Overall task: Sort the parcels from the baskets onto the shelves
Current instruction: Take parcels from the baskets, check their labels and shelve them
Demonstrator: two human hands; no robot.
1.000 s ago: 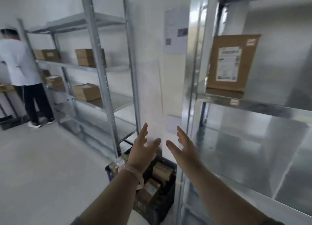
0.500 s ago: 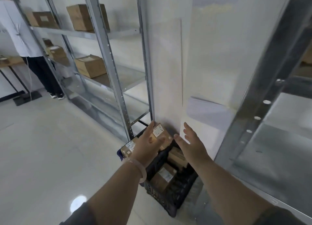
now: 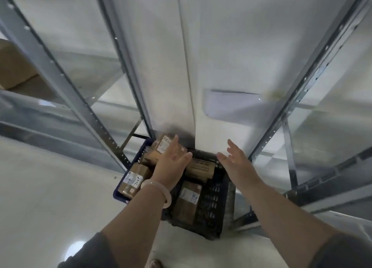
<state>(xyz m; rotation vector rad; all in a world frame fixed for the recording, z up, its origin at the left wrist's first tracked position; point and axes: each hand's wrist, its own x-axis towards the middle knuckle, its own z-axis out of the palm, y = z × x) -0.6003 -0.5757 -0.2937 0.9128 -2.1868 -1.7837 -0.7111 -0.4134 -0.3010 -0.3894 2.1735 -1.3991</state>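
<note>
- On the floor [image 3: 50,187], in the gap between the left rack [image 3: 84,104] and the right rack [image 3: 281,114], a blue basket [image 3: 118,190] and a black basket [image 3: 211,203] stand side by side against the wall [image 3: 221,46]. I judge they are parked there so that either rack is one turn away.
- Cardboard parcels fill both baskets. The top parcel [image 3: 159,147] lies tilted on the heap at the far end of the blue basket, and a labelled parcel [image 3: 132,179] lies nearer me in the same basket. A flat parcel [image 3: 199,167] and a long parcel [image 3: 187,199] lie in the black basket.
- My left grip [image 3: 171,165] is over the top parcel with its fingers straight and spread, holding nothing. I cannot tell whether the palm touches the cardboard.
- My right grip [image 3: 235,163] is also open and empty above the far rim of the black basket. Its palm is turned toward the left one, which I read as set to close on the parcel from the other side.
- The top parcel looks like the sensible pick: it lies uppermost, with nothing resting on it.
- No parcel is lifted yet, so the sorting has plenty left.
- Because it is tilted, the top parcel may slide unless both sides are caught together.
</note>
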